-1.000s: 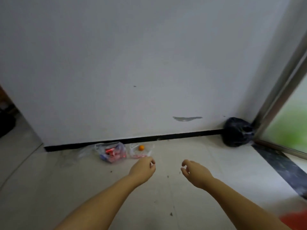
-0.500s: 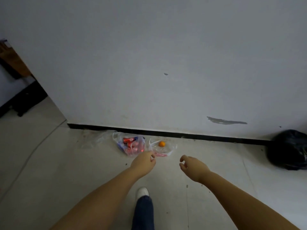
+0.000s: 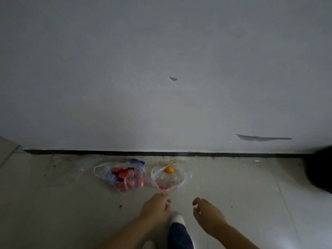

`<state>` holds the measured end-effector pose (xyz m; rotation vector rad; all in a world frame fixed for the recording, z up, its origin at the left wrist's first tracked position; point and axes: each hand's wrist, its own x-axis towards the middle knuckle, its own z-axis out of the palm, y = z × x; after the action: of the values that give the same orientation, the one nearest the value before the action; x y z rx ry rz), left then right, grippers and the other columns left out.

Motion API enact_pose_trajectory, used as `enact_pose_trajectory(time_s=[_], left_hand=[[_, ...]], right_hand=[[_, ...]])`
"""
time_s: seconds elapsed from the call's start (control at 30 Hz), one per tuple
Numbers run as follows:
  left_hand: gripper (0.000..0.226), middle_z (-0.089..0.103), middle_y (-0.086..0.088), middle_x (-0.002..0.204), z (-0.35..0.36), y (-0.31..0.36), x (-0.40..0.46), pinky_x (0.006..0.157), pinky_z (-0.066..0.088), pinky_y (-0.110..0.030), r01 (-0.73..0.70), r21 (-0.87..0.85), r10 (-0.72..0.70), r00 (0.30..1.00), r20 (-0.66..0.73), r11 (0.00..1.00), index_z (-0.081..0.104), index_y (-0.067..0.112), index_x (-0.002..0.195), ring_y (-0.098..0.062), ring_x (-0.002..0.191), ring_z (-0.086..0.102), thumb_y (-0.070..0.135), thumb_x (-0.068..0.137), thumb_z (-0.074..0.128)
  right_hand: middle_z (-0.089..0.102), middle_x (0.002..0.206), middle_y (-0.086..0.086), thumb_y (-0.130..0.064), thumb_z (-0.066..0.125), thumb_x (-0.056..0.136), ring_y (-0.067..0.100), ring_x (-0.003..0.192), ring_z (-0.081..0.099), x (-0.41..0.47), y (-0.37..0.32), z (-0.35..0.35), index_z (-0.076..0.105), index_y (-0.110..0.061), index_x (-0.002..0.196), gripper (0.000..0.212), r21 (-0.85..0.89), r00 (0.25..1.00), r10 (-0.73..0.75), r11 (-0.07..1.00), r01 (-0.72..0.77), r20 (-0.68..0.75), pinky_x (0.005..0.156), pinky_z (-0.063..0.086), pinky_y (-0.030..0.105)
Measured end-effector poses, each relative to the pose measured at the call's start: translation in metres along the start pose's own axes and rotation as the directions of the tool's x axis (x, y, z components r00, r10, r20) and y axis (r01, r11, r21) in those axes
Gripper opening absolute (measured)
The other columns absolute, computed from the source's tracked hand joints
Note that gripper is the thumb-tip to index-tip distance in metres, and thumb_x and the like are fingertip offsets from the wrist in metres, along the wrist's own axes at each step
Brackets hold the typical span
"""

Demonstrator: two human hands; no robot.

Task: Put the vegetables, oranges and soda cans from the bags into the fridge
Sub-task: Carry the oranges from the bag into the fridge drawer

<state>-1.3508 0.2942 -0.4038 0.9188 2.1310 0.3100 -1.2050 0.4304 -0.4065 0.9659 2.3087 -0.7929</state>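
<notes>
**Bags on the floor, both hands bare above them**

Wall (image 3: 161,69), grey-white and scuffed, fills more of the view than half a second ago, and the whole scene has gone darker; the bags have drifted toward the middle and sit larger, while the black rubbish sack (image 3: 319,169) has slid to the right edge. Pale tiled floor (image 3: 53,203) meets the wall at a black skirting strip (image 3: 179,153).

Clear plastic bag of red soda cans (image 3: 124,177) lies slumped just before the skirting, its long axis running roughly left to right, its handles spread toward the left. Touching or just beside it on the right is a second clear plastic bag (image 3: 170,178), nearly flat, mouth toward the wall, with one small orange (image 3: 169,170) near its far edge.

Both bags lie ahead of the hands, between them and the wall. The left hand (image 3: 156,206) hovers just short of the near edge of the orange's bag, fingers loosely curled, holding nothing. The right hand (image 3: 208,214) hangs to the right, well apart from either bag, fingers relaxed and empty. Between the forearms show a white shoe (image 3: 177,219) and a dark blue trouser leg (image 3: 179,236).
</notes>
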Motion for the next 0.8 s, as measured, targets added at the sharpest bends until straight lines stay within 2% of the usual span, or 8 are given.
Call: enact_pose_trajectory(time_s=[0.2,0.33,0.4,0.43,0.5,0.57,0.7,0.8], left_hand=[[0.038,0.052,-0.001,0.131,0.11,-0.109,0.207,0.1,0.036,-0.026,-0.158,0.187,0.167,0.985,-0.035,0.97,0.051,0.018,0.129,-0.018,0.12,0.047,0.018,0.093,0.038],[0.03,0.071,0.003,0.095,0.183,-0.184,0.328,0.094,0.05,-0.038,-0.348,0.406,0.379,0.925,0.004,0.845,0.07,0.023,0.1,-0.017,0.093,0.066,0.02,0.07,0.07],[0.036,0.071,-0.001,0.101,0.202,-0.208,0.377,0.1,0.044,-0.051,-0.347,0.59,0.37,0.925,0.086,0.729,0.071,0.022,0.096,-0.021,0.103,0.065,0.022,0.061,0.079],[0.042,0.064,-0.006,0.121,0.209,-0.218,0.398,0.108,0.031,-0.058,-0.339,0.633,0.352,0.93,0.111,0.697,0.067,0.019,0.11,-0.025,0.122,0.055,0.022,0.069,0.075],[0.058,0.021,-0.011,0.157,0.216,-0.232,0.437,0.114,0.001,-0.062,-0.333,0.728,0.329,0.931,0.155,0.599,0.035,0.011,0.144,-0.028,0.147,0.011,0.018,0.089,0.054],[0.062,-0.008,-0.009,0.159,0.212,-0.237,0.47,0.112,-0.013,-0.061,-0.28,0.815,0.264,0.951,0.162,0.508,0.006,0.01,0.15,-0.027,0.146,-0.012,0.021,0.097,0.037],[0.056,-0.008,-0.007,0.16,0.207,-0.243,0.507,0.111,-0.017,-0.055,-0.253,0.789,0.246,0.96,0.133,0.56,-0.002,0.009,0.15,-0.022,0.146,-0.014,0.025,0.101,0.02],[0.058,-0.007,-0.006,0.16,0.206,-0.241,0.514,0.112,-0.016,-0.053,-0.26,0.732,0.21,0.964,0.161,0.63,-0.002,0.01,0.151,-0.02,0.146,-0.014,0.026,0.1,0.023]], right_hand=[[0.051,0.13,-0.003,-0.027,0.036,0.099,0.013,0.115,0.052,0.225,0.033,0.107,0.046,-0.025,0.13,0.033,-0.006,0.998,-0.055,0.998,0.055,-0.004,0.092,0.046,0.026],[0.049,0.137,-0.003,-0.023,0.04,0.097,0.016,0.123,0.046,0.353,0.059,0.177,0.047,-0.027,0.134,0.037,-0.096,0.986,-0.16,0.983,0.156,-0.041,0.1,0.042,0.029],[0.046,0.141,-0.002,-0.021,0.041,0.096,0.018,0.129,0.041,0.406,0.068,0.204,0.046,-0.027,0.135,0.04,-0.175,0.975,-0.217,0.963,0.205,-0.052,0.105,0.035,0.033],[0.042,0.145,-0.002,-0.019,0.041,0.096,0.019,0.133,0.037,0.429,0.072,0.216,0.044,-0.027,0.137,0.042,-0.21,0.969,-0.241,0.952,0.223,-0.061,0.107,0.031,0.035],[0.035,0.15,-0.002,-0.016,0.042,0.094,0.02,0.138,0.029,0.461,0.078,0.235,0.037,-0.026,0.141,0.048,-0.279,0.956,-0.28,0.928,0.248,-0.082,0.111,0.025,0.038],[0.028,0.153,-0.001,-0.014,0.045,0.093,0.022,0.142,0.023,0.485,0.087,0.251,0.03,-0.025,0.145,0.056,-0.348,0.935,-0.344,0.89,0.293,-0.093,0.114,0.02,0.039],[0.036,0.15,0.004,-0.009,0.063,0.08,0.027,0.14,0.03,0.512,0.098,0.258,0.037,-0.021,0.143,0.069,-0.489,0.847,-0.526,0.76,0.428,-0.076,0.111,0.031,0.046],[0.035,0.149,0.006,-0.011,0.064,0.08,0.03,0.14,0.029,0.527,0.089,0.248,0.039,-0.022,0.141,0.067,-0.448,0.849,-0.509,0.798,0.404,-0.14,0.102,0.044,0.047]])
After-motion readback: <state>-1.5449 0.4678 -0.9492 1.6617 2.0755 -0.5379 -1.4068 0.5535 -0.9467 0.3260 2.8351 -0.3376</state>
